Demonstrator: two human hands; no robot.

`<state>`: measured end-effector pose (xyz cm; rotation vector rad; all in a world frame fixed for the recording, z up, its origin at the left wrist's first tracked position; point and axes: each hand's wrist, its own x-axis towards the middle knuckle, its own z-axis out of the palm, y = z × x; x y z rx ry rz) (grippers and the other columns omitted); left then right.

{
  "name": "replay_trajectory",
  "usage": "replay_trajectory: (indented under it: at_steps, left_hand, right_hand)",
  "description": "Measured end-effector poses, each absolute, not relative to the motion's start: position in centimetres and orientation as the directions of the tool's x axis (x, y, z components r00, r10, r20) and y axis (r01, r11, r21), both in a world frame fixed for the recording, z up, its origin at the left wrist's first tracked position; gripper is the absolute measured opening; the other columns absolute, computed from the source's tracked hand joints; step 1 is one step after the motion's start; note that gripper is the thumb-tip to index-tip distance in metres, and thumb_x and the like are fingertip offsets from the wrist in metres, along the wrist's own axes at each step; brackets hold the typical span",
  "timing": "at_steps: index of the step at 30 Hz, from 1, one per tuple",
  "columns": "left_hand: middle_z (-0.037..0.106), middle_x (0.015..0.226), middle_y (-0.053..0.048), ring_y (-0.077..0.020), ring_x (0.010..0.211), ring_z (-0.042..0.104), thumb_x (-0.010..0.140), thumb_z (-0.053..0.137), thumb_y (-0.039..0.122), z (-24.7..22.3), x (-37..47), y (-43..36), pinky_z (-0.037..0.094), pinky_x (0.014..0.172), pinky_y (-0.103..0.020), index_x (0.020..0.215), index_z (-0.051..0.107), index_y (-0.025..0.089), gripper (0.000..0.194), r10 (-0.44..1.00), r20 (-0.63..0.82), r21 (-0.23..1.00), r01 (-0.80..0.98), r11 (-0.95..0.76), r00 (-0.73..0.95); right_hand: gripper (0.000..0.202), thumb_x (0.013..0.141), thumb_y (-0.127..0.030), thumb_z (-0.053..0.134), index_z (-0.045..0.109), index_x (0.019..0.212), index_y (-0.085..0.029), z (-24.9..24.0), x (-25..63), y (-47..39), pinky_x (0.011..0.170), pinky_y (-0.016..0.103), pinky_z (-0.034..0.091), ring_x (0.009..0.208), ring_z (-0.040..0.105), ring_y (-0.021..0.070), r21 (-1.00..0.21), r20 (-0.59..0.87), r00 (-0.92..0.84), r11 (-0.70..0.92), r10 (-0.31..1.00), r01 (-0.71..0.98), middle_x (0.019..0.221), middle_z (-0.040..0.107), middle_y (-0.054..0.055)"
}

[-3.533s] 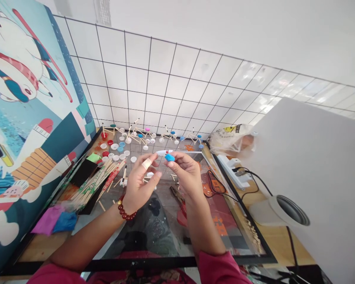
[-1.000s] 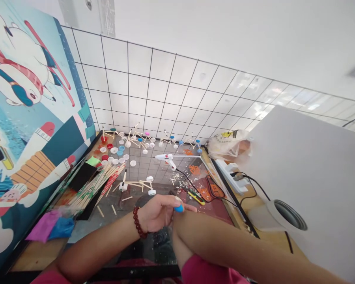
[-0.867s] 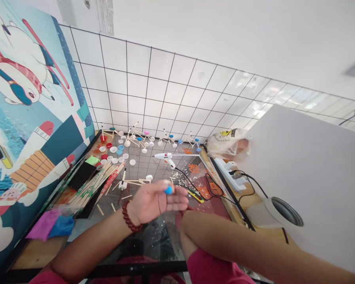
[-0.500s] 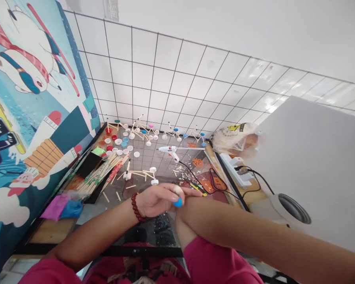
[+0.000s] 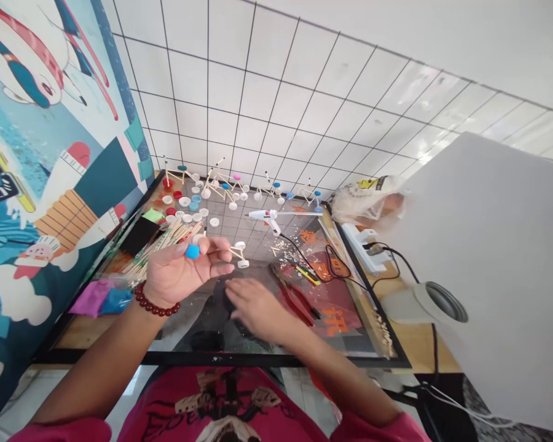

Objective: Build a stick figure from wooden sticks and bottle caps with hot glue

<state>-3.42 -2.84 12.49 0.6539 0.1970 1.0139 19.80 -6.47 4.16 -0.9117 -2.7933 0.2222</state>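
Between the thumb and index finger of my left hand [image 5: 182, 270] is a small round blue ball [image 5: 192, 252]; its material is not clear. The other fingers are partly stretched out beside a small frame of wooden sticks and white bottle caps [image 5: 242, 263], and hide part of it. My right hand [image 5: 255, 307] is low over the dark tabletop, palm down, with its fingers stretched out, slightly blurred and holding nothing. Red-handled pliers [image 5: 299, 301] lie to its right, close to a yellow utility knife [image 5: 308, 274].
A white glue gun [image 5: 265, 216] lies mid-table, its cord running right to a power strip [image 5: 364, 248]. Several stick-and-cap models stand along the back. Loose caps [image 5: 184, 201], bundled sticks [image 5: 166, 245] and pink and blue packets [image 5: 92, 298] are at left.
My left hand has moved left and turned palm up with the blue ball. My right arm has drawn back from across it, and the hand is down on the table side. The pliers now show.
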Motion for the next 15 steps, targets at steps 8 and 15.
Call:
replay_trajectory:
  at_steps: [8,15]
  left_hand:
    - [0.069,0.099,-0.007,-0.0214,0.091,0.065,0.072,0.074,0.03,10.6,-4.1,-2.8,0.057,0.087,-0.039,0.075,0.068,0.016,0.016,0.901,0.07,0.543,-0.774,0.326,0.429]
    - [0.067,0.094,-0.006,-0.0196,0.087,0.064,0.074,0.068,0.028,10.2,-4.9,-3.0,0.057,0.083,-0.036,0.076,0.067,0.017,0.011,0.938,0.02,0.506,-0.813,0.289,0.346]
  right_hand:
    - [0.067,0.099,-0.046,0.045,0.035,0.152,-0.007,4.5,23.1,-10.2,0.122,0.058,0.023,0.151,0.026,0.0335,-0.187,0.138,-0.518,0.535,0.844,0.824,0.159,0.03,0.023]
    - [0.051,0.101,-0.038,0.043,0.043,0.149,-0.021,3.7,23.9,-11.6,0.113,0.055,0.041,0.136,0.051,0.0283,-0.479,0.174,-0.415,0.445,0.893,0.757,0.145,0.054,0.017]
